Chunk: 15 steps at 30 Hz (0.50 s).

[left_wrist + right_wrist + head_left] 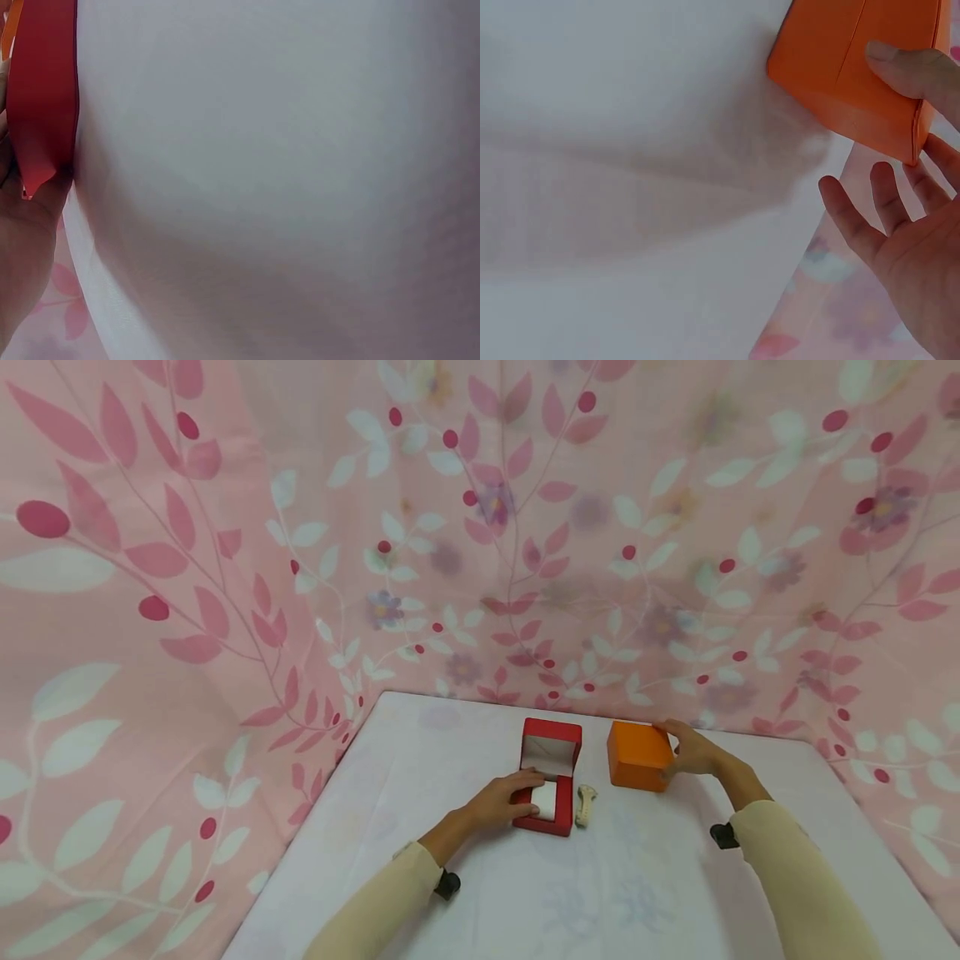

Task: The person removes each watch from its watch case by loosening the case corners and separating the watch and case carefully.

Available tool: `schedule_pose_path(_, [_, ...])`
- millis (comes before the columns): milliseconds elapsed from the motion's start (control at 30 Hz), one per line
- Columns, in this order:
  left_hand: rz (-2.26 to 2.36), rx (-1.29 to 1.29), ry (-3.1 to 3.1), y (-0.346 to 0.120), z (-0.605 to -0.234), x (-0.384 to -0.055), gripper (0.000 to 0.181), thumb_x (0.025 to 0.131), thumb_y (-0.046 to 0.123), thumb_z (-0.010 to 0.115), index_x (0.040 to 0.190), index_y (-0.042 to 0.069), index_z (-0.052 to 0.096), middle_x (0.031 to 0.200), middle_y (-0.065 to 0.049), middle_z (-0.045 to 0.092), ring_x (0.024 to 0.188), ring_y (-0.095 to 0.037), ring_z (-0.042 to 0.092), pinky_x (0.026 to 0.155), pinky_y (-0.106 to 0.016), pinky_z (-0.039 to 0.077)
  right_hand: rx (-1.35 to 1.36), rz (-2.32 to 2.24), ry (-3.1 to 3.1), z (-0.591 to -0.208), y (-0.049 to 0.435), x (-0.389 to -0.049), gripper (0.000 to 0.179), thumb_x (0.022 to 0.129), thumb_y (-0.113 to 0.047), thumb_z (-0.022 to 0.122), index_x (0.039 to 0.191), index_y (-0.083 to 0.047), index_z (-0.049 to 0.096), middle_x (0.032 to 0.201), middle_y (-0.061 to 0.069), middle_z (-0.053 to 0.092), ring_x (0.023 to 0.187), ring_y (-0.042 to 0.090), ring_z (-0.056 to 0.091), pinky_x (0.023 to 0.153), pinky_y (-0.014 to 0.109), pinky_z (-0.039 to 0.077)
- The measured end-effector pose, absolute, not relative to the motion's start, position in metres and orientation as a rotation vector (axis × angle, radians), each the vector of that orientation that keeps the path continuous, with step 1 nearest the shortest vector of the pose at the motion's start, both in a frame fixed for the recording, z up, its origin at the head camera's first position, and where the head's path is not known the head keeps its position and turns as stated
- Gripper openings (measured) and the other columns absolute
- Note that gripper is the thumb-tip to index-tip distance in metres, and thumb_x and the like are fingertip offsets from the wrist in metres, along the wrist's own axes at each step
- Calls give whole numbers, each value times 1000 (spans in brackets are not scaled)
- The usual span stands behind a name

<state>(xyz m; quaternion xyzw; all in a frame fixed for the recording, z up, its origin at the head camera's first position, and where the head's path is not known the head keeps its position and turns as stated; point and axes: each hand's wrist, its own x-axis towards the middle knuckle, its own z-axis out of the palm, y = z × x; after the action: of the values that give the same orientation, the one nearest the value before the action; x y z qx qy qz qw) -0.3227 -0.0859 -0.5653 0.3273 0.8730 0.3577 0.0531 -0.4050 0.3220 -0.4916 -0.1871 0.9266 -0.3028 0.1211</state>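
An opened red box stands on the white-covered table, its lid raised at the back and a white cushion inside. My left hand holds this box from its left side, fingers and thumb reaching over the edge toward the cushion. In the left wrist view the red box's side hides most of the fingers. Just right of the box lies a cream-coloured wristwatch. My right hand grips an orange box at its right end, thumb on one face, some fingers behind and others spread free in the right wrist view.
A white cloth covers the table. Pink leaf-patterned curtains rise close behind the table and along both sides. A black wrist camera sits on my left wrist, another on my right.
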Motion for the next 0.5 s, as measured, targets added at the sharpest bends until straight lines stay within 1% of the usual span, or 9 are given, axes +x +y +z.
schedule_pose_path(133, [1069, 989, 2664, -86, -566, -322, 53, 94, 31, 66, 143, 19, 50, 151, 0, 41, 140, -16, 34, 111, -37, 35, -521, -908, 2703, -494, 331, -399, 107, 63, -17, 91, 147, 4, 29, 143, 25, 33, 123, 47, 38, 99, 65, 38])
schedule_pose_path(267, [946, 1055, 2738, -83, -564, -321, 53, 94, 32, 66, 142, 15, 51, 147, 0, 45, 136, -15, 39, 109, -32, 36, -522, -971, 2709, -501, 332, -390, 106, 64, -15, 90, 148, 4, 27, 144, 25, 30, 122, 45, 39, 101, 63, 38])
schedule_pose_path(367, [827, 1140, 2825, -81, -563, -319, 51, 94, 33, 66, 139, 12, 53, 144, 0, 46, 131, -13, 44, 107, -28, 38, -528, -1012, 2707, -504, 333, -379, 103, 67, -15, 88, 148, 2, 27, 144, 24, 29, 117, 43, 43, 98, 61, 41])
schedule_pose_path(500, [819, 1297, 2922, -75, -558, -313, 43, 92, 28, 69, 130, 10, 59, 137, -1, 50, 124, -12, 49, 104, -24, 41, -570, -1038, 2699, -501, 333, -364, 99, 68, -14, 87, 148, 0, 29, 143, 22, 32, 108, 38, 49, 93, 58, 47])
